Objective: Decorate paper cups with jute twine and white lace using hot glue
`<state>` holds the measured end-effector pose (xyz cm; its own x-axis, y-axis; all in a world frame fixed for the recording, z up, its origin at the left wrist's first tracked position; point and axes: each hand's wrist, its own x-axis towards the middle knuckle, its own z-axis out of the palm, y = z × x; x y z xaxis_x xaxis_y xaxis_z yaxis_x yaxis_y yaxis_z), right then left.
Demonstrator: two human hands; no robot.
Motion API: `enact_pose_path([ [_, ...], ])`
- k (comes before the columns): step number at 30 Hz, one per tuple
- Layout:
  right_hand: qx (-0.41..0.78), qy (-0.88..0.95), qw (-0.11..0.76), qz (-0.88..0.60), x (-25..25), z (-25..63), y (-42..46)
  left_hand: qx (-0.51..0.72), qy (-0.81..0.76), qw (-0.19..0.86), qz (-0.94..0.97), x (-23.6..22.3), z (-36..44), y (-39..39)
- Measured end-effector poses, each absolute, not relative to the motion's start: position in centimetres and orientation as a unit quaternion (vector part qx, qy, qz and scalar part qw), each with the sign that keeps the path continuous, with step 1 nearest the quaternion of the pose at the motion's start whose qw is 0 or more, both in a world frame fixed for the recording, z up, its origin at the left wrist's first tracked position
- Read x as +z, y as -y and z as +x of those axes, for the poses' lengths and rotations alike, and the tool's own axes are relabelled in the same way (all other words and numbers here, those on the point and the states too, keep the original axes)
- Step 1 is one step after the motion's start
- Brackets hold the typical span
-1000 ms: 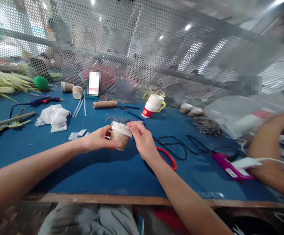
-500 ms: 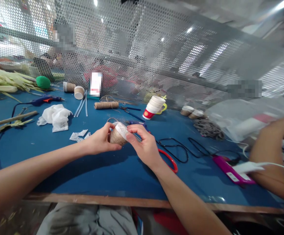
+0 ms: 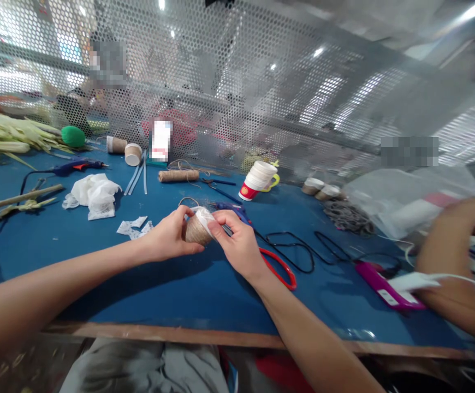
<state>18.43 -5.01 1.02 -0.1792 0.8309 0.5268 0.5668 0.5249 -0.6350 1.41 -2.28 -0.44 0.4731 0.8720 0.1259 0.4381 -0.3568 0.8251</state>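
Note:
A twine-wrapped cup [image 3: 196, 232] is tilted above the blue table, with white lace [image 3: 203, 215] around its upper end. Wrapped about its left side, my left hand [image 3: 171, 233] holds it with thumb below and fingers above. My right hand [image 3: 239, 240] is closed at the cup's right, thumb and forefinger pinching the lace edge. Just behind the hands lies a blue glue gun [image 3: 233, 210], partly hidden. Red-handled scissors [image 3: 284, 270] rest beside my right wrist, their blades hidden. Small lace scraps [image 3: 133, 226] lie left of the cup.
Crumpled white lace [image 3: 94, 194], another glue gun [image 3: 77, 166] and corn husks [image 3: 12, 134] are at left. A twine roll [image 3: 178, 176], pliers [image 3: 221, 185] and stacked paper cups [image 3: 257, 179] stand behind. At right are a purple power strip [image 3: 385, 289] and another person's arm [image 3: 446, 262].
My right thumb and forefinger have shifted slightly on the lace, which now lies closer around the cup's end. My left hand keeps its hold.

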Motion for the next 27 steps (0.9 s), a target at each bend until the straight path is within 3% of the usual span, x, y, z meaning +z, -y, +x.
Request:
enact_pose_path([
  [3,0.149,0.767,0.42,-0.461,1.4,18.7,5.2,0.315,-0.407,0.348,0.784,-0.9,1.3,2.0],
  [9,0.063,0.781,0.439,-0.44,3.0,18.8,5.0,0.396,-0.374,0.138,0.827,-1.5,1.0,1.7],
  [12,0.012,0.812,0.397,-0.427,3.5,18.3,4.7,0.427,-0.328,0.061,0.841,-1.7,0.9,1.7],
  [17,-0.01,0.804,0.372,-0.464,3.9,17.0,3.7,0.409,-0.301,-0.013,0.861,-1.7,0.8,1.4],
  [22,0.009,0.778,0.45,-0.438,4.1,16.4,3.8,0.392,-0.326,-0.008,0.86,-2.0,0.8,1.0],
  [27,0.011,0.844,0.418,-0.337,3.9,16.9,5.3,0.43,-0.352,0.165,0.815,-2.3,0.9,0.6],
])
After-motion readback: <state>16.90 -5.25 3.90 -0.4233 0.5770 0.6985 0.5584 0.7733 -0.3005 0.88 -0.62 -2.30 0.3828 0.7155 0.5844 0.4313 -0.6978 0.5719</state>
